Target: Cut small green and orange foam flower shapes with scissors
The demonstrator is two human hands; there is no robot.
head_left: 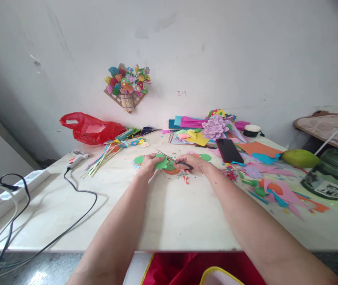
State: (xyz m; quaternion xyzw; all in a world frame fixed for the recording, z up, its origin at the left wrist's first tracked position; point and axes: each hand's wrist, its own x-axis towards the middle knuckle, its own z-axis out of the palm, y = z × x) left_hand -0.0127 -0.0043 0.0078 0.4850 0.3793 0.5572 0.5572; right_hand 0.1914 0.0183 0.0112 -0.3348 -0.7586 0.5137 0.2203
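Note:
My left hand [149,164] is closed on the edge of a green scalloped paper piece [160,163], held just above the table. My right hand [193,162] is wrapped round the dark handles of a pair of scissors [186,165]. Their thin blades point up and left, along the right side of the green piece. Several green and orange cut pieces lie under and around both hands, among them a green disc [205,157] just right of my right hand. Small orange snippets [187,180] are scattered on the table below the scissors.
On the left are a glue gun [78,158] with a black cord, a white power strip [34,180], thin sticks [102,158] and a red plastic bag [90,128]. On the right lie a phone [228,150], coloured scraps [281,190], a green mango-like fruit [300,158] and a glass jar [332,174].

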